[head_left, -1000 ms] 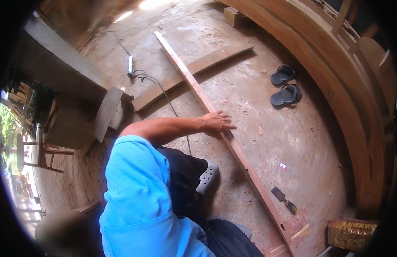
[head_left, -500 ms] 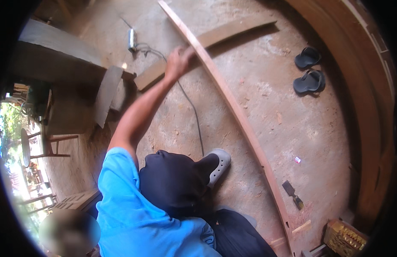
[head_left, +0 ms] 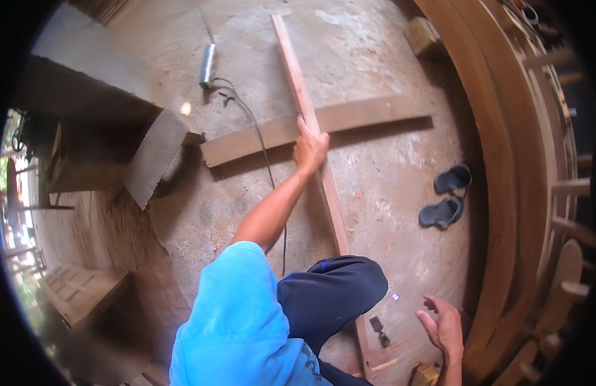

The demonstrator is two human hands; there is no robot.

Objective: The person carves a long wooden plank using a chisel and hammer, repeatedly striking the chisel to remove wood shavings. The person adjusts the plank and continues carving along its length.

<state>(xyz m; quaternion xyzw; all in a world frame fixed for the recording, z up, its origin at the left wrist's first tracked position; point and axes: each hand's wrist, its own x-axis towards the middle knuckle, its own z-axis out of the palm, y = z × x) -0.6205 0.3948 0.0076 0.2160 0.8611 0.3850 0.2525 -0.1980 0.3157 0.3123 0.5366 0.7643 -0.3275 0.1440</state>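
My left hand [head_left: 311, 147] is closed around a long, narrow wooden strip [head_left: 291, 61], just where it crosses a thick plank [head_left: 246, 143] lying on the floor. The strip runs from the far side toward me, and my dark-trousered knee hides part of it. At lower right my right hand [head_left: 444, 325] hovers with its fingers apart and nothing in them. Nearest to it on the floor are a small flat-bladed tool [head_left: 379, 330], dark and chisel-like, and a golden block-like object [head_left: 426, 374], partly cut off.
A cord runs across the floor from a silver cylindrical device [head_left: 207, 64]. Dark sandals [head_left: 441, 212] lie at right, beside a long curved wooden beam [head_left: 487, 193]. A grey slab [head_left: 158, 151] leans at left, near a panelled wooden piece [head_left: 86, 293].
The view has shifted. My left hand has turned to wrap over the strip, which now points more straight ahead. My right hand has come into view, and my knee now covers part of the strip.
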